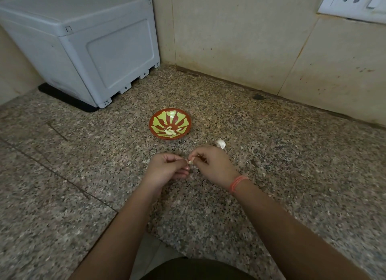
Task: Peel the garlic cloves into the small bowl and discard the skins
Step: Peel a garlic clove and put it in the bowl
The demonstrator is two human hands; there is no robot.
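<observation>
grey box [83,45], red bowl [155,118] stand beyond left hand [165,171], right hand [213,167] (both pinch clove [190,161]).

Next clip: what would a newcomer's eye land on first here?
The red and green bowl in the middle of the counter, a few peeled cloves inside. Just in front, the left hand and right hand pinch one clove between them. A grey box stands back left.

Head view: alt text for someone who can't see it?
The left hand and right hand pinch one garlic clove between them over a speckled granite counter. Beyond sits a small red-and-green bowl holding a few peeled cloves, with unpeeled garlic to its right and a grey box far left.
</observation>
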